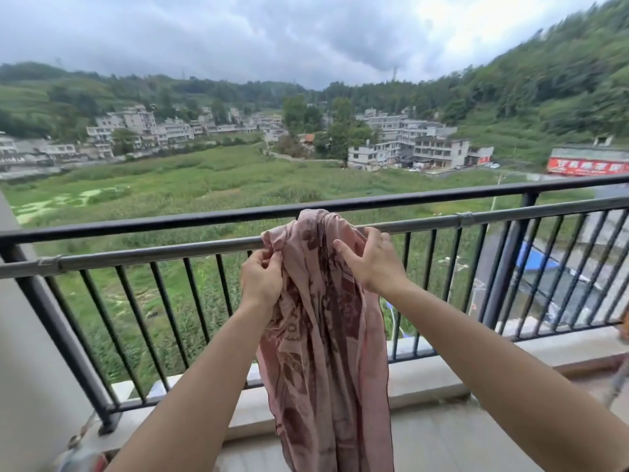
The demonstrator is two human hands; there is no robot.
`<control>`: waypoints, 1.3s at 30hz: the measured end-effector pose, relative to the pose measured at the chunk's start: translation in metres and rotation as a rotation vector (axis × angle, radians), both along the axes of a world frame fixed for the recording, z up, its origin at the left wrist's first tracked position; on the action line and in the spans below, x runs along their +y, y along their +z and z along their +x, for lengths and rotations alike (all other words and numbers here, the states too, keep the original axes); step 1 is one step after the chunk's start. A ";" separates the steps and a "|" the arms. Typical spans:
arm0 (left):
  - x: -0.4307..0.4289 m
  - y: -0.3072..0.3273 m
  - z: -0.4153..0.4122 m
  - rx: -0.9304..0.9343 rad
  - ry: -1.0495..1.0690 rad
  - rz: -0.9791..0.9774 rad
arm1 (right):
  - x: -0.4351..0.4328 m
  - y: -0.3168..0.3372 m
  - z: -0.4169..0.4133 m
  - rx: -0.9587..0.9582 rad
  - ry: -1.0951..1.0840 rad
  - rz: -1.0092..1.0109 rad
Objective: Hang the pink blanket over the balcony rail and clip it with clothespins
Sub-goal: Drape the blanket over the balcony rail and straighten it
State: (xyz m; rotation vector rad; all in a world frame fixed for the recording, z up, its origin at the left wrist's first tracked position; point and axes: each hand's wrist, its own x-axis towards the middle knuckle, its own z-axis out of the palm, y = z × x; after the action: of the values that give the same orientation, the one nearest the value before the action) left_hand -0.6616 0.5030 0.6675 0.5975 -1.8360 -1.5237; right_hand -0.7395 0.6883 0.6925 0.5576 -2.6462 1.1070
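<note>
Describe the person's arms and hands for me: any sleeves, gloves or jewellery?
Both arms are bare along all that shows, with no sleeves in view. The left hand and right hand wear no gloves, and no rings, watch or bracelets are visible.

Pink blanket [323,335]: lower end cut off by the frame's 6 o'clock edge; far side beyond the balcony rail [170,222] hidden. Left hand [261,279] fingertips buried in folds. Red sign [587,166] at 3 o'clock: lettering illegible.
</note>
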 end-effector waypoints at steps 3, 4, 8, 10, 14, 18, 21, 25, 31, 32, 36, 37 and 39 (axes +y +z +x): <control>0.000 -0.004 -0.002 -0.008 0.023 -0.002 | 0.002 -0.011 -0.006 -0.079 0.007 -0.029; 0.000 -0.005 -0.002 -0.009 0.033 -0.006 | 0.003 -0.012 -0.010 -0.088 0.027 -0.063; -0.007 0.009 -0.003 0.017 0.171 -0.081 | 0.011 0.003 -0.027 -0.181 0.057 -0.214; -0.024 0.030 0.001 0.028 0.304 -0.137 | 0.014 0.017 -0.034 -0.194 0.052 -0.256; -0.075 0.072 0.009 0.074 0.634 -0.056 | 0.020 0.040 -0.053 -0.031 -0.010 -0.273; -0.117 0.062 0.031 0.001 0.811 0.130 | 0.042 0.038 -0.085 0.142 -0.292 -0.141; -0.127 0.036 0.049 -0.012 0.779 0.150 | 0.059 0.032 -0.105 0.108 -0.420 -0.120; -0.129 0.021 0.054 0.027 0.608 0.140 | 0.020 0.037 -0.092 0.405 -0.272 -0.077; -0.138 0.010 0.074 0.023 0.276 0.226 | -0.086 0.037 -0.022 0.446 0.415 0.194; -0.138 0.006 0.078 0.006 0.204 0.237 | -0.101 0.030 -0.013 0.424 0.482 0.271; -0.146 -0.022 0.098 -0.050 0.051 0.295 | -0.135 -0.003 -0.003 0.508 0.460 0.477; -0.142 -0.023 0.099 -0.023 -0.005 0.325 | -0.132 -0.004 -0.006 0.540 0.417 0.459; -0.143 -0.027 0.105 0.010 -0.110 0.368 | -0.133 -0.010 -0.010 0.578 0.370 0.442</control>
State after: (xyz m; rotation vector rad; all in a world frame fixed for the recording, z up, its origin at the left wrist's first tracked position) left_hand -0.5569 0.3600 0.6406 0.6630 -1.6121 -1.9557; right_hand -0.7492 0.5551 0.6821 1.2708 -2.2989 0.3243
